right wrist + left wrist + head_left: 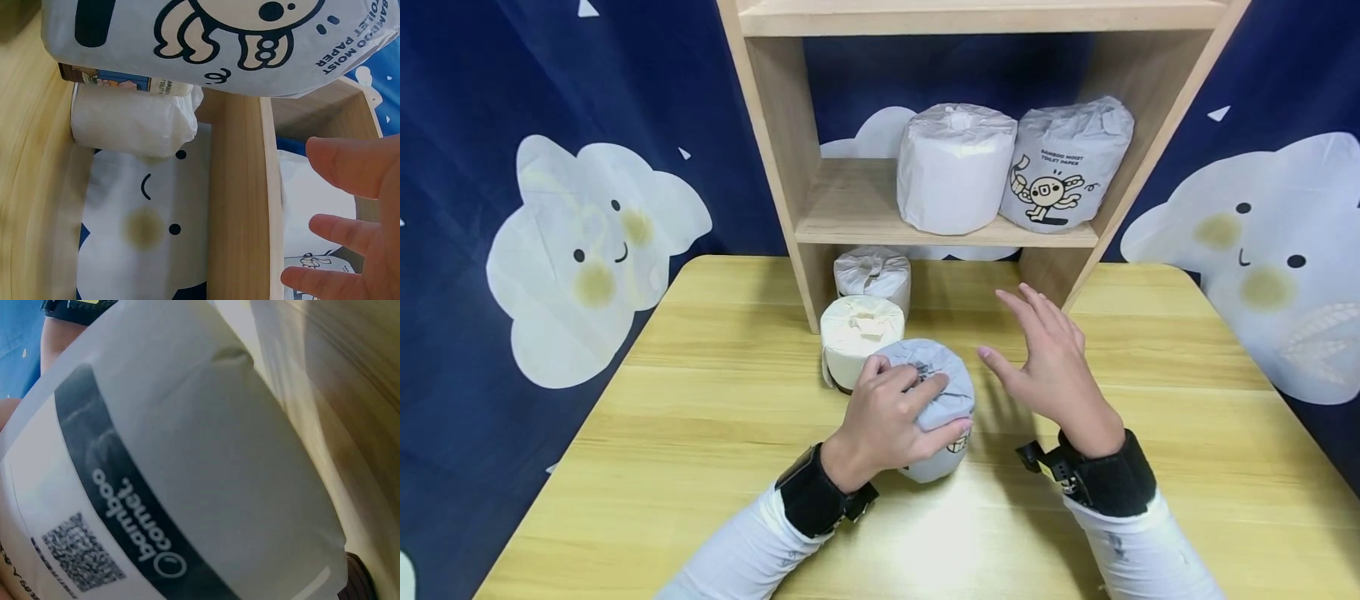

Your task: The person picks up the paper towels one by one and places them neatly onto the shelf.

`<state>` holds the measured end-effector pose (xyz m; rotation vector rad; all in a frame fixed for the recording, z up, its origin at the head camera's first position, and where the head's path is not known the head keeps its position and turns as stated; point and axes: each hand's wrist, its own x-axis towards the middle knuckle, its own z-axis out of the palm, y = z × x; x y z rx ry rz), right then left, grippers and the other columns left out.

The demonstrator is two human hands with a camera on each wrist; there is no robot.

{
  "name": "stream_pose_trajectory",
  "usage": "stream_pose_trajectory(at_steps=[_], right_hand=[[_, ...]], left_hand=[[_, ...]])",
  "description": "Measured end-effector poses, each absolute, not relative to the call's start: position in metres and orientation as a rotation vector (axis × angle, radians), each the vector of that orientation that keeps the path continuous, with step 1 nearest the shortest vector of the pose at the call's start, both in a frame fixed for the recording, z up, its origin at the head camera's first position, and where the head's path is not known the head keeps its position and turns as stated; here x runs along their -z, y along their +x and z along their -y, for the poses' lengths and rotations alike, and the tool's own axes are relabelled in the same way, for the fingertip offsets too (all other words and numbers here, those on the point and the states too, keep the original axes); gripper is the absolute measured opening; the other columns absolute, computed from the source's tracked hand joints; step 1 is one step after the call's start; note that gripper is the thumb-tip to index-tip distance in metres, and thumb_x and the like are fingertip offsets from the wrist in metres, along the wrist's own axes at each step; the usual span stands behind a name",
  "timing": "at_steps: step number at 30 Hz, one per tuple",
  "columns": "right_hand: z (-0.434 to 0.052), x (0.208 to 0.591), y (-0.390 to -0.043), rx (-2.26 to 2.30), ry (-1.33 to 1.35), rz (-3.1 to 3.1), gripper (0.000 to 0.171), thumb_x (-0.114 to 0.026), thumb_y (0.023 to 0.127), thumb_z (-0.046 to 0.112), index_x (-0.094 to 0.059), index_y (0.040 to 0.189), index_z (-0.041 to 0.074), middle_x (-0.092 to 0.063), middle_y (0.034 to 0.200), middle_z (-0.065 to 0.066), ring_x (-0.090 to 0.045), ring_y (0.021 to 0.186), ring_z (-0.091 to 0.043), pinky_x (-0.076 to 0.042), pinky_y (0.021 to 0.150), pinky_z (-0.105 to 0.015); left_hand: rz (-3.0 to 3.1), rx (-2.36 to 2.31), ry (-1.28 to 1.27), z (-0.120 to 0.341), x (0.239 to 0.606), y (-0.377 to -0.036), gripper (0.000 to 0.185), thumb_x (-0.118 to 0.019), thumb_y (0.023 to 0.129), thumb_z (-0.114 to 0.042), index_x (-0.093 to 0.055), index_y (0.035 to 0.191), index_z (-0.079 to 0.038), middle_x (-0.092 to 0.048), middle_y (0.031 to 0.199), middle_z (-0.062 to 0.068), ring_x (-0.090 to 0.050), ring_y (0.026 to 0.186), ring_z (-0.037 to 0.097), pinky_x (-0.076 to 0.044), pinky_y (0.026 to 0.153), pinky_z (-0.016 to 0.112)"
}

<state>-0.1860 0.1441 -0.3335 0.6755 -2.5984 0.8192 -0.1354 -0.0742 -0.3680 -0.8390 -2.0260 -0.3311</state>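
My left hand (887, 417) grips a grey-wrapped toilet paper roll (934, 465) from its top and near side, the thumb pressed along the side facing me. A dark band with "bamboo comet." lettering and a printed code run across this roll (219, 444) in the left wrist view. Whether its base touches the table cannot be told. To its right, apart from it, my right hand (1047, 358) hovers with fingers spread and holds nothing. A cream-wrapped roll (862, 342) stands just behind and left of the gripped one, with a white-wrapped roll (880, 279) behind it.
A wooden shelf unit (850, 204) stands at the back of the table (715, 400). Its middle shelf bears a white-wrapped roll (955, 187) and a grey printed roll (1060, 175) at the right. A blue cloud-patterned curtain (715, 100) hangs behind.
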Motion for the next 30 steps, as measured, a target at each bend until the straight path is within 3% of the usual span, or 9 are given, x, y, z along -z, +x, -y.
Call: stream_pose_trajectory(at_steps=[30], right_hand=[[-0.147,0.332,-0.184,-0.815,0.669,2.583,0.068,-0.073,0.085,0.027,-0.043,0.143,0.009,-0.031,0.151,-0.025,-0.028,0.135,-0.049,-0.02,0.098,-0.07]], left_hand=[[2.006,0.316,-0.831,0.074,0.352,-0.132,0.049,-0.068,0.077,-0.058,-0.077,0.092,-0.012,-0.062,0.064,-0.002,-0.057,0.058,0.01,-0.04,0.063,0.034]])
